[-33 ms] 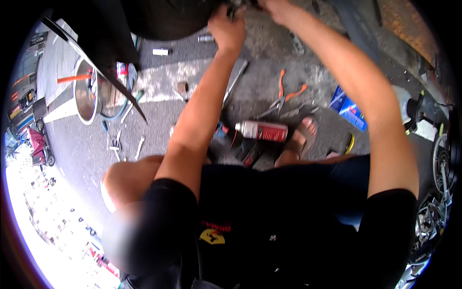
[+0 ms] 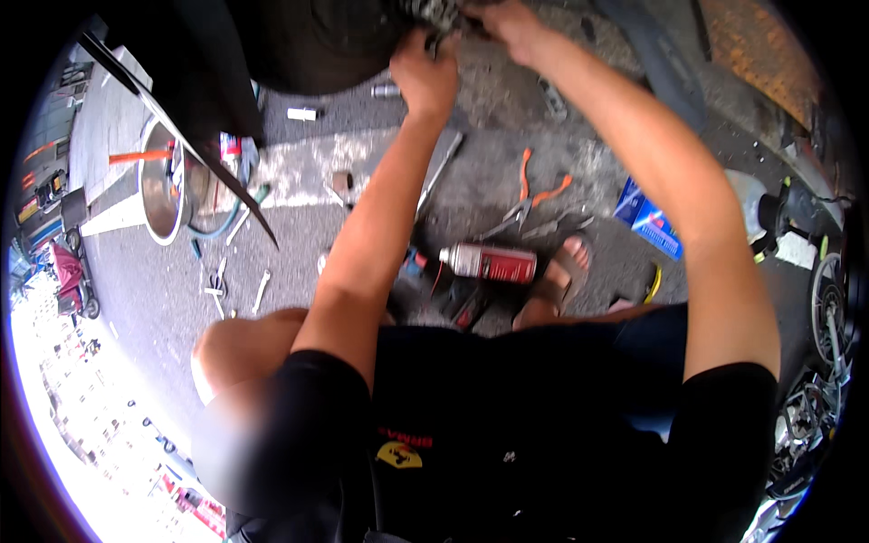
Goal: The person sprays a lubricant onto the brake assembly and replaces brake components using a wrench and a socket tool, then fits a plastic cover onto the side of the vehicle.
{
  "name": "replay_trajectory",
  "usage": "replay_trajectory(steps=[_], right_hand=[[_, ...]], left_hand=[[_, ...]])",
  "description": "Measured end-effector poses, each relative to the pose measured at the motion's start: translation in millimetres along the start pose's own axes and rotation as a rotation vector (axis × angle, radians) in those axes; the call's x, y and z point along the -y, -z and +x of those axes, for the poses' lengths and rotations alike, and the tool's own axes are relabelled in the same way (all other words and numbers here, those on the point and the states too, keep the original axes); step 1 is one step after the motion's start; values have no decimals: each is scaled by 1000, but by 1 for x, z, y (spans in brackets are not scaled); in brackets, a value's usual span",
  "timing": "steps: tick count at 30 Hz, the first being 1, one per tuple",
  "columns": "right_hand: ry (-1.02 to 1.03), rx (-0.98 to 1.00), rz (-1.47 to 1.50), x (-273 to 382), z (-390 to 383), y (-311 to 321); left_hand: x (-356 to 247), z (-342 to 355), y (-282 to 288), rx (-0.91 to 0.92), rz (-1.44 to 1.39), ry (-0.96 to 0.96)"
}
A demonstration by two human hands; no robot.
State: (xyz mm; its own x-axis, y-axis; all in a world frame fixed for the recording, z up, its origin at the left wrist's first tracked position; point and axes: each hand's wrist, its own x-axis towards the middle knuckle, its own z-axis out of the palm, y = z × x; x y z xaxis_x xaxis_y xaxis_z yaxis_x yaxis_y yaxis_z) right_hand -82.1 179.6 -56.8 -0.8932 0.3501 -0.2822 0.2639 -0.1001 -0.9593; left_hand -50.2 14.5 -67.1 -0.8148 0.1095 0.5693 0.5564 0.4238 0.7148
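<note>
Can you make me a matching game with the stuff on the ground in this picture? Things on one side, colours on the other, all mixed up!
Things:
1. Pliers
2. Spray can
3. Box
4. Bowl

Colours:
A. Blue
B. Shiny silver
C. Orange handles
D. Red with a white end

Pairs: 1-C, 2-D, 3-A, 4-B

Single head view, fisheye, looks steeply down past own torso at pavement (image 2: 507, 181); hands near top edge.
</note>
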Motion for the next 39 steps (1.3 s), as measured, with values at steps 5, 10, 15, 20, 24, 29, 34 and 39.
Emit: replay_trajectory(steps=[5,10,15,20,24,29,34,39], right_hand=[[-84,151,193,19,-47,-9],[-46,224,-209,30,-61,14],[97,274,-1166,-49,-48,91],[-41,278,-1491,-97,-103,90],[59,321,-1529,-119,-109,116],[-16,381,-1469,-102,-104,140],[-88,356,-1546,-69,-77,172],[80,99,-1651,-44,-52,254]], left_hand=[[-7,4,19,51,-12,63],[-11,4,54,163,23,78],[5,-6,77,347,-225,260],[43,-62,117,546,-16,450],[45,-107,126,1031,450,396],[39,-132,139,1213,594,308],[60,-152,158,1294,550,374],[35,-138,165,1297,436,391]])
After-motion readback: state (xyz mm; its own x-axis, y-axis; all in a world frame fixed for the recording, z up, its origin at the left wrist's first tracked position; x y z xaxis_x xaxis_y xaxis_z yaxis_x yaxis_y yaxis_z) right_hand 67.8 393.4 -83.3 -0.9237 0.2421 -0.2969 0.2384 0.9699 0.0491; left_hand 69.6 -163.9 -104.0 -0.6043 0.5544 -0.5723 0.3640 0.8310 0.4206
